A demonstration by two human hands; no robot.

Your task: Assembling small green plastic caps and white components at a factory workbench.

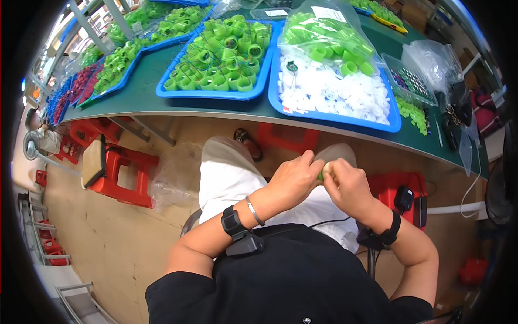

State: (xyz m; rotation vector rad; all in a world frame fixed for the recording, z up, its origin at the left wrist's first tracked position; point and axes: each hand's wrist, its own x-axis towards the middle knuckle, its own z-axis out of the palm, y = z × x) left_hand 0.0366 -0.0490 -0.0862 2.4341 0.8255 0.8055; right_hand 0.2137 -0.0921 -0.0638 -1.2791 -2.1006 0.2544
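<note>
Above my lap, my left hand (294, 181) and my right hand (349, 186) meet with fingers closed around a small green plastic piece (321, 176). Only a sliver of it shows between the fingertips, so its full shape is hidden. On the table beyond, a blue tray (216, 95) bears many green plastic cups (221, 56) with thin dark wires among them. Beside it, a second blue tray (334, 121) carries a heap of small white plastic parts (329, 89). A clear bag of green cups (324, 29) lies over the back of that heap.
The green tabletop (129, 102) ends just past my knees. At its right are a clear box of small parts (411, 81) and loose green pieces (411, 114). Red stools (127, 173) stand at the left, and another red stool (391, 186) with a black adapter (403, 198) is at my right.
</note>
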